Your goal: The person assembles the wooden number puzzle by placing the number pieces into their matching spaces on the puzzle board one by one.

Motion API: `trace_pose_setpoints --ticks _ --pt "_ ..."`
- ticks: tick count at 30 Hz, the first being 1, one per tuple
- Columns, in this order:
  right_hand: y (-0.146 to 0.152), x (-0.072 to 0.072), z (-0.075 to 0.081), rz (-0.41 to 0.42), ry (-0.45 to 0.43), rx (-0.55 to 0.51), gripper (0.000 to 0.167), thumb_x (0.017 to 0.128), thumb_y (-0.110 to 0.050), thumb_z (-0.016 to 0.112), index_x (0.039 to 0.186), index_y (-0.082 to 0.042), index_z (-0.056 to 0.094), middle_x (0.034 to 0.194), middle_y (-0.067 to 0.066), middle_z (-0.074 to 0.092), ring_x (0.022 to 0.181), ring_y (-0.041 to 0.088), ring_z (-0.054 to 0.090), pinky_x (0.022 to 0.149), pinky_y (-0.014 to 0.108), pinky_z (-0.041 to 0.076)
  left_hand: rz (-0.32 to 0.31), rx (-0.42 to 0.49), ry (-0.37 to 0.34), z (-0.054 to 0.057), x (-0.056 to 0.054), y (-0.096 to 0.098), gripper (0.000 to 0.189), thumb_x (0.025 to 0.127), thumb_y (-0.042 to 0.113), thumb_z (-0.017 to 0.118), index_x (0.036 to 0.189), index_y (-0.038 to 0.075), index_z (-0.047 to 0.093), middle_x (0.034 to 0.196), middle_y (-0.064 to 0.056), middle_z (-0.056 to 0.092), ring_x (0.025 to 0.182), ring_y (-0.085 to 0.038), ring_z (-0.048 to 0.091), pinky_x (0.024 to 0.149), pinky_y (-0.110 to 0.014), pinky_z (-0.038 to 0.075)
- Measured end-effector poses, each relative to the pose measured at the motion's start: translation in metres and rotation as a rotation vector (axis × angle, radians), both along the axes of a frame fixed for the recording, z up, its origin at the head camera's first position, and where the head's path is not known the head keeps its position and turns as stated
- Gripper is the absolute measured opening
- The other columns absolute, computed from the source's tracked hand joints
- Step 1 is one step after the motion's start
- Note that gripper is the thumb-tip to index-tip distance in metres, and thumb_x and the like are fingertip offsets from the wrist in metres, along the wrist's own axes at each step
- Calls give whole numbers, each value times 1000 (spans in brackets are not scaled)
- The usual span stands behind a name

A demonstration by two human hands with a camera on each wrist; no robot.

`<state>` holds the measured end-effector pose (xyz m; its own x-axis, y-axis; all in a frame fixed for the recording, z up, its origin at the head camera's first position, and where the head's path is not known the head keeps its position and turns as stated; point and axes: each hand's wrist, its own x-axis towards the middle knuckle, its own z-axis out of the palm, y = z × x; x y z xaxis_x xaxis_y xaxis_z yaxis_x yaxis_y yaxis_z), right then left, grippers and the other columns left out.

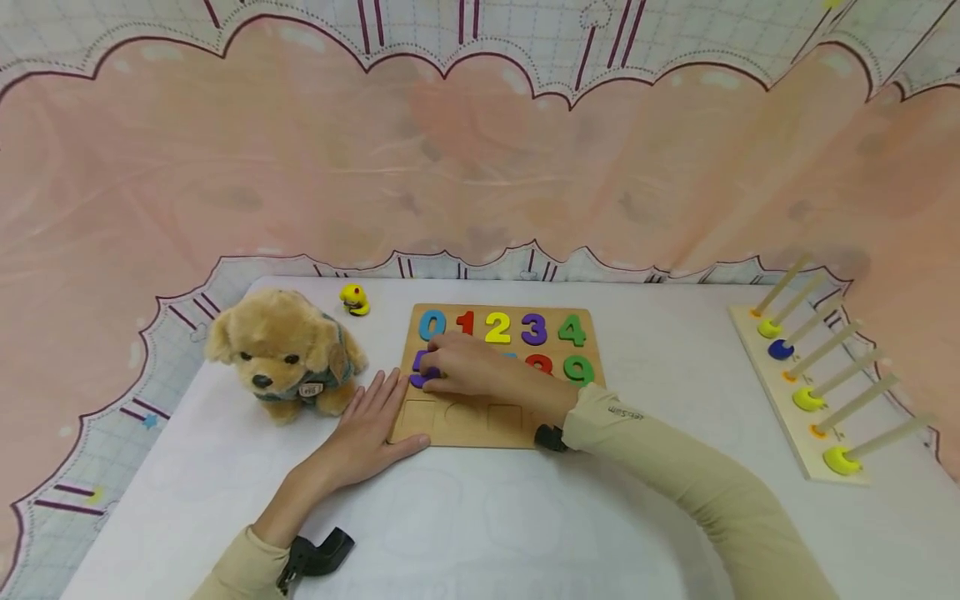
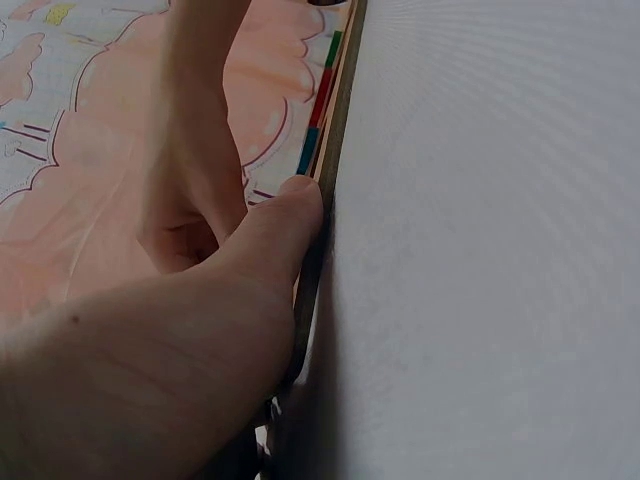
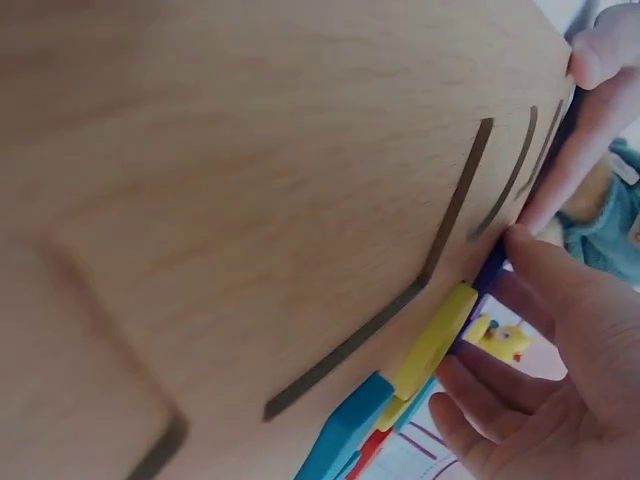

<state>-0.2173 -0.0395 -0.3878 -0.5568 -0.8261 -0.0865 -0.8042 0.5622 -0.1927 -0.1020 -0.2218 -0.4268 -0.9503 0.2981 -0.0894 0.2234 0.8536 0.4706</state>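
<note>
A wooden number puzzle board (image 1: 480, 435) lies on the white table, with coloured numbers in two rows and recessed outlines along its near side. My right hand (image 1: 480, 367) reaches across it and pinches a purple number piece (image 1: 420, 381) at the left of the second row; the fingers cover part of its shape. In the right wrist view the thumb meets the purple piece's (image 3: 490, 270) near edge, next to a yellow piece (image 3: 435, 345). My left hand (image 1: 367, 442) rests flat at the board's left edge, fingers straight, its thumb touching the near left corner.
A plush dog (image 1: 288, 354) sits left of the board, close to the left fingertips. Behind it stands a small yellow duck (image 1: 355, 300). On the right, a pegboard (image 1: 795, 408) carries upright rods with yellow and blue pieces. A patterned curtain (image 1: 480, 183) hangs behind the table.
</note>
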Motion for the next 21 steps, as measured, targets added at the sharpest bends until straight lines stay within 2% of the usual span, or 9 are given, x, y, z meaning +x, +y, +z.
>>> trace_pose_setpoints --ticks 6,10,16,21 --pt "0 3 1 -32 -35 5 33 91 -37 66 117 -16 71 130 7 61 117 20 56 104 32 48 -1 3 -4 -2 0 1 95 90 62 53 155 4 15 164 -17 9 152 -38 2 120 -60 2" --pt "4 5 3 -55 -82 -38 33 91 -35 67 117 -15 70 135 7 58 123 21 55 105 33 48 -3 -10 -4 -3 1 1 95 90 63 52 155 4 15 164 -17 8 152 -38 2 120 -60 3" --pt "7 2 6 -83 -116 -127 31 92 -33 67 117 -15 70 131 5 59 122 18 55 104 30 48 6 -15 4 0 1 -2 96 90 63 52 155 4 16 164 -17 9 152 -38 2 120 -60 3" --pt "9 0 4 -83 -124 -139 33 93 -34 65 118 -14 69 129 5 60 120 18 56 104 31 49 11 -2 -5 -3 2 -1 96 90 62 54 155 3 16 163 -18 9 152 -38 2 120 -60 3"
